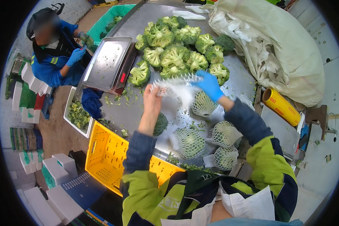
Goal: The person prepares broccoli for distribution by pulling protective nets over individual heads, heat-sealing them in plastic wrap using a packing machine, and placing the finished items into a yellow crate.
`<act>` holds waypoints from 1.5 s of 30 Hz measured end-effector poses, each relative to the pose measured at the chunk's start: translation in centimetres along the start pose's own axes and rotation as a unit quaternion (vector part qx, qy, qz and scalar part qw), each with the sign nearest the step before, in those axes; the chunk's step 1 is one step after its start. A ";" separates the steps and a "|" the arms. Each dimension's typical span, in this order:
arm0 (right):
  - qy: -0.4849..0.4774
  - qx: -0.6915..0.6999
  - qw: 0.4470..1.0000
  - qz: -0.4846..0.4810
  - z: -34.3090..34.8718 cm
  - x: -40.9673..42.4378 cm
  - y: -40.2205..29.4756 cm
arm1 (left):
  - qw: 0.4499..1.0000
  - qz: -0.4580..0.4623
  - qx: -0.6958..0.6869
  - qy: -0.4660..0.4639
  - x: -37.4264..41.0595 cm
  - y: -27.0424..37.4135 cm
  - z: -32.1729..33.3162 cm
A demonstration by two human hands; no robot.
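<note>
A white foam mesh sleeve is stretched between my hands above the steel table. My bare left hand grips one end, and my right hand, in a blue glove, grips the other. Just beyond them lies a pile of trimmed broccoli heads, mostly stems up. One bare broccoli head rests beside my left forearm, partly hidden by it. Nearer to me and to the right are several netted broccoli heads, one of them right under my right hand. The sleeve is blurred in places.
A scale stands on the table's left side, near a dark blue cloth. A yellow crate sits at the near edge. A large sack of foam sleeves and a yellow film roll are right. A co-worker stands left.
</note>
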State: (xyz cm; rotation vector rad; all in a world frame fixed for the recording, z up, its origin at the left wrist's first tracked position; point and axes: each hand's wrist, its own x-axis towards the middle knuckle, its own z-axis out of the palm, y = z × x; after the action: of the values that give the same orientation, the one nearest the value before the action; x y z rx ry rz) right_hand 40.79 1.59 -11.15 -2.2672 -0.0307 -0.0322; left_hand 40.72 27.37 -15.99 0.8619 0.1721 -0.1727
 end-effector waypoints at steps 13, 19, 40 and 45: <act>-0.112 0.574 0.777 0.232 0.7 2.7 5.3 | 0.981 -0.114 0.158 0.013 1.4 1.5 4.3; -0.129 0.754 0.620 0.173 -7.4 -3.2 9.2 | 0.961 -0.258 -0.093 -0.029 2.1 -3.6 16.3; 0.334 -0.098 0.937 -0.007 -25.7 -8.8 9.9 | 0.733 0.336 0.501 -0.313 9.5 -15.2 36.8; 0.072 0.206 0.976 0.027 -20.4 -7.5 5.7 | 0.951 -0.072 0.151 -0.261 -0.1 -7.1 30.5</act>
State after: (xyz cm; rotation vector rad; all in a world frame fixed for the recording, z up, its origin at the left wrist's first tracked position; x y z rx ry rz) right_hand 33.20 -17.77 -2.67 -1.8454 0.0927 -0.1483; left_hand 41.51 -0.54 -1.73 1.0781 -0.2962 -0.5678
